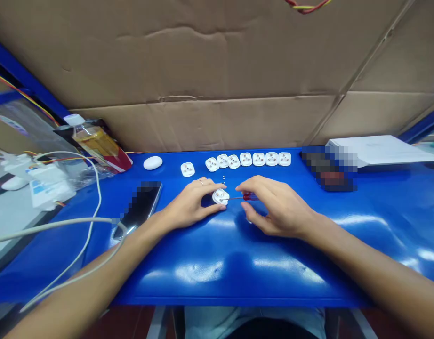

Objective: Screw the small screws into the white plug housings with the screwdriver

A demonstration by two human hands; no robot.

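Observation:
My left hand (196, 202) pinches a small white plastic piece (220, 197) between thumb and fingers, with metal parts showing on its face. In my right hand (278, 207), thumb and fingers are closed round the red handle of a screwdriver (250, 196). Its thin shaft points left, and the tip meets the white piece. Just behind that piece lie a few tiny metal screws (223, 178) on the blue table. Farther back, a row of similar white pieces (258, 159) stretches rightward, and another single one (188, 169) sits apart to the left.
On the blue table (217, 263) a phone (139, 207) lies beside my left forearm, under a white cable (97, 188). A white oval object (152, 163) and a leaning bottle (100, 143) stand behind. A dark object (326, 172) and white box (379, 149) occupy the right; cardboard (217, 61) closes off the back.

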